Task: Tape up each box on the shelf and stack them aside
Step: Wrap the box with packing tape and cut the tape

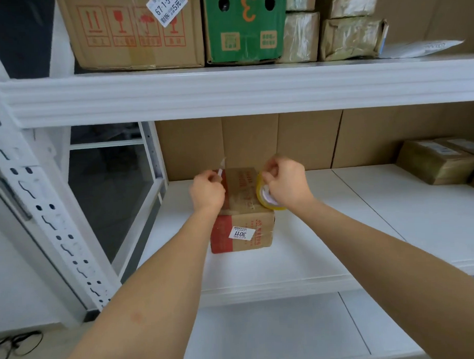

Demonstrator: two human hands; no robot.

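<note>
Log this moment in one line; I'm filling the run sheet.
left hand: pinches tape end | right hand: grips tape roll | box: on shelf

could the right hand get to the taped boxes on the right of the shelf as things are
Probably not at once: the right hand grips the tape roll over the box. The shelf between it and the taped boxes is bare.

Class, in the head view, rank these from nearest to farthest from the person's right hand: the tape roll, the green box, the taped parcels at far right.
From the right hand:
1. Tape roll, in its grip.
2. Taped parcels, same shelf, right.
3. Green box, upper shelf.
</note>
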